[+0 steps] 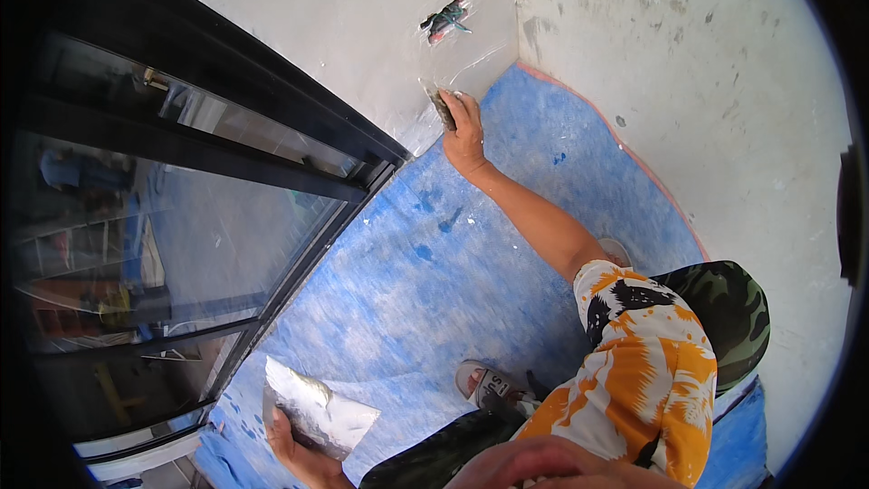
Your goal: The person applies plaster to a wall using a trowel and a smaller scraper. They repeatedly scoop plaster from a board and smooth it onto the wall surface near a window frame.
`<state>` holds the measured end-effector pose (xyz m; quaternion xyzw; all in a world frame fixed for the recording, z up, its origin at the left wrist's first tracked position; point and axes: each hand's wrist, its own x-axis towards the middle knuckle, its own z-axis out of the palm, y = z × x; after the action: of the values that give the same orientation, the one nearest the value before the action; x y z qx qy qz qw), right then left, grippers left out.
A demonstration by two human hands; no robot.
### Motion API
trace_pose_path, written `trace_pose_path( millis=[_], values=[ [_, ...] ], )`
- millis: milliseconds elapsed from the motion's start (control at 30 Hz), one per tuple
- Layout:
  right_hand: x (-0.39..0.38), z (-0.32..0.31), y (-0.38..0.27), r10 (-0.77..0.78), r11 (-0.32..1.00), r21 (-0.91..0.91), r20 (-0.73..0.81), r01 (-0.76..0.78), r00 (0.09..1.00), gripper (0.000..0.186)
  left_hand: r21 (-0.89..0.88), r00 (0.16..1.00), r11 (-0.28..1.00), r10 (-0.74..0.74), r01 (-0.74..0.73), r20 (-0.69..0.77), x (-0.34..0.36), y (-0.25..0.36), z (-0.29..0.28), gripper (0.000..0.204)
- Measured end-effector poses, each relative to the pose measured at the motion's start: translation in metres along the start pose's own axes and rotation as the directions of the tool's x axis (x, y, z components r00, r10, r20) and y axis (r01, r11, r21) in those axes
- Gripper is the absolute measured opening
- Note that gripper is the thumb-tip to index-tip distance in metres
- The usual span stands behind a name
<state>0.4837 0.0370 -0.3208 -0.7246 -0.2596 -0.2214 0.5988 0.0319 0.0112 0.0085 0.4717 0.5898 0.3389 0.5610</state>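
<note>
My right hand (464, 138) reaches out to the grey wall (362, 14) with its fingers wrapped round a putty knife (439, 106). The knife is seen nearly edge-on, its blade at the low part of the wall, where the surface looks wet and smeared. Just above it, a rough hole (444, 20) in the wall shows green and red wires. Low on the left, my left hand (291, 453) grips a flat metal putty board (348, 426) by its edge. A lump of whitish putty (312, 391) lies on the board.
Blue sheeting (407, 299) with darker blue spots covers the floor. A black-framed glass door (208, 226) stands close on the left, reflecting the room. A second, patchy wall (688, 81) meets the first at a corner. My sandalled foot (489, 385) rests on the sheeting.
</note>
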Motion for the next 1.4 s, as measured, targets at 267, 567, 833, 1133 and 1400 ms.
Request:
trace_pose_path(
  millis=[267, 567, 833, 1133, 1400],
  values=[
    [0.117, -0.033, 0.08, 0.252, 0.966, 0.017, -0.309, -0.26, 0.917, 0.059, -0.016, 0.999, 1.0, -0.009, 0.009, -0.038, 0.001, -0.004, -0.016, 0.061],
    [0.039, 0.037, -0.015, 0.195, 0.981, -0.006, -0.097, -0.196, 0.976, 0.086, 0.019, 0.999, 1.0, 0.005, -0.004, -0.041, -0.008, 0.003, -0.009, 0.054],
    [-0.025, -0.004, -0.006, -0.074, 0.997, 0.025, 0.036, 0.073, 0.997, 0.065, 0.059, 0.994, 0.998, 0.028, -0.022, -0.11, -0.007, 0.007, -0.012, 0.052],
    [0.078, -0.017, 0.159, 0.386, 0.922, 0.006, -0.115, -0.388, 0.915, 0.053, -0.113, 0.994, 0.993, 0.011, -0.024, -0.113, 0.003, -0.003, -0.03, 0.055],
    [-0.048, 0.051, 0.012, 0.074, 0.996, -0.046, 0.018, -0.073, 0.997, 0.072, -0.537, 0.983, 0.837, -0.007, 0.107, 0.184, 0.031, -0.034, -0.045, 0.042]
  ],
)
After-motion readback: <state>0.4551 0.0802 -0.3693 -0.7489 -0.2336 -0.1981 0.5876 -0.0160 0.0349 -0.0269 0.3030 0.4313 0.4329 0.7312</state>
